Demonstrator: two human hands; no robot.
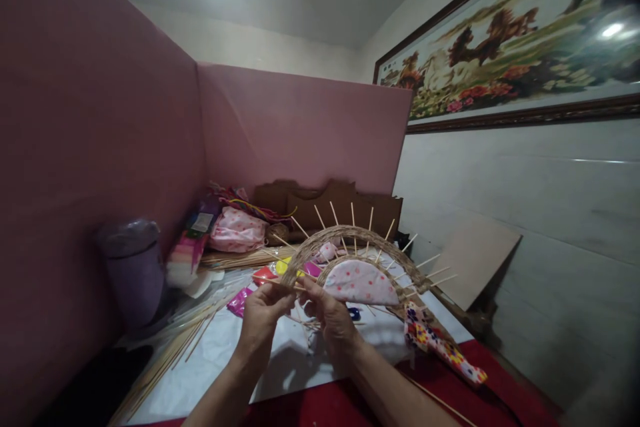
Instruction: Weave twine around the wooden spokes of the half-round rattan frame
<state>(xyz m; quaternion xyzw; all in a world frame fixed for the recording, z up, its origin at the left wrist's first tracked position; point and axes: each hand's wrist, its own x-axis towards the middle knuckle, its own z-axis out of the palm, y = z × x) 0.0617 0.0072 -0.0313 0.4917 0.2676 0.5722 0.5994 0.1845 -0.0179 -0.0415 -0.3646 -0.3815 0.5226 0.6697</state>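
Observation:
I hold a half-round woven fan frame (360, 240) upright over the table, its thin sticks radiating outward past a woven rattan arc. A pink dotted fabric centre (361, 282) fills its middle. My left hand (263, 312) pinches the left end of the woven arc, fingers closed on the strands. My right hand (330, 317) grips the frame's lower edge beside the fabric centre, fingers curled. A flower-patterned handle piece (440, 343) trails off to the lower right.
White sheet (225, 360) over a red table (480, 400). Loose rattan sticks (170, 353) lie at left. Pink fabric bundle (237, 230), coloured packets (186, 255) and a purple bin (133, 267) stand at the back left. Pink partition boards enclose the back and left.

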